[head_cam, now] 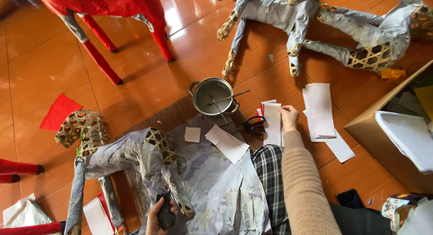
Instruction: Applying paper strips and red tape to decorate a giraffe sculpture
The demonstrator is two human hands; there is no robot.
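While the right hand (288,117) reaches out over the tiled floor (40,68), its fingers are pinched together on the top edge of a white paper strip (272,124) lying just beside black scissors (253,125). The left hand (158,215), low in view, has its fingers clamped around a dark object (166,212) against the leg of a paper-covered woven bamboo animal frame (135,156). A metal pot (213,96) holding sticks stands near the scissors.
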